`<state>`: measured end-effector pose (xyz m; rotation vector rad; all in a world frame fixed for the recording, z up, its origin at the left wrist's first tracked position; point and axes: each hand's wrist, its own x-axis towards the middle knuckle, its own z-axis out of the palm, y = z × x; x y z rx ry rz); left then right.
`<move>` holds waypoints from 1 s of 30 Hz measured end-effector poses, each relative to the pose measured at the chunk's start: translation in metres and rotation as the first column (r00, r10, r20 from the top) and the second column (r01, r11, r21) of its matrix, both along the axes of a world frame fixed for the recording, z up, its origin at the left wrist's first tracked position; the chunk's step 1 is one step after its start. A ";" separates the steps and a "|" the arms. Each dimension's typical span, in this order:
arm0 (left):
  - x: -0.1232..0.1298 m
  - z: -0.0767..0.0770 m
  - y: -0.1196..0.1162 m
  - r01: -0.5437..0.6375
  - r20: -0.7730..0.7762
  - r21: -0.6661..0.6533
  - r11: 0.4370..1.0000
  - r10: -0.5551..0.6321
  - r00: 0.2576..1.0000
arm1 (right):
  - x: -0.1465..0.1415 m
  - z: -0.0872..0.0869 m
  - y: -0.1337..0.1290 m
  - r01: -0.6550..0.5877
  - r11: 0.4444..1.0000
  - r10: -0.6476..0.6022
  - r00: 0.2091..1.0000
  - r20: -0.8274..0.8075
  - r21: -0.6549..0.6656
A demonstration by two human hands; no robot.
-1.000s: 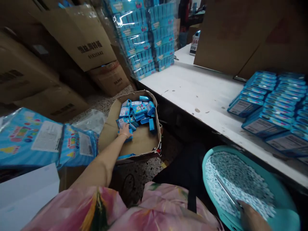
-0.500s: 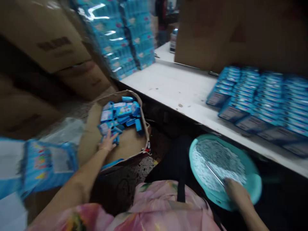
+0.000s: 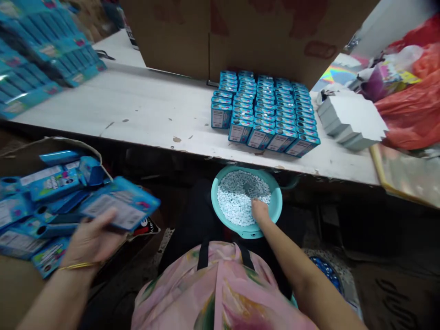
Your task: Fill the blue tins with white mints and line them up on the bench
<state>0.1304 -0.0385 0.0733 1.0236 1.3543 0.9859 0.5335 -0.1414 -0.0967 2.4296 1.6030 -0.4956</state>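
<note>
Blue box [image 3: 125,204] lying in the left hand [image 3: 91,243], one end pointing right

The box's long axis is running across the view, left to right, and its right-hand end is slanting slightly nearer the person's body. Its broad face is turning upward, towards the camera.

The left hand is clasping the box by its near left part: the thumb [image 3: 107,217] is pressing on the upper face, while the fingers are staying mostly out of sight underneath. Most of the box is jutting out beyond the thumb, forward and to the right. It is hovering at the right-hand rim of a cardboard carton [image 3: 17,277], whose loose boxes [image 3: 51,183] are lying jumbled at various angles.

The box is shining bright blue, carrying a whitish printed panel across the face and a pinkish patch near the right end; its print is blurring too much to read.

The right hand [image 3: 260,211] is dipping among white pieces [image 3: 237,208] in a turquoise basin [image 3: 245,233]. Its fingers are curling inward, but whether they are gripping anything cannot be told.

Beyond the basin, matching boxes are standing in close rows [image 3: 263,112] on a white table [image 3: 154,114].
</note>
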 end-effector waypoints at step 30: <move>0.244 -0.128 0.007 0.706 -0.488 0.364 0.608 -0.521 0.700 | 0.066 0.152 0.010 -0.005 0.993 0.084 0.719 -0.690 0.116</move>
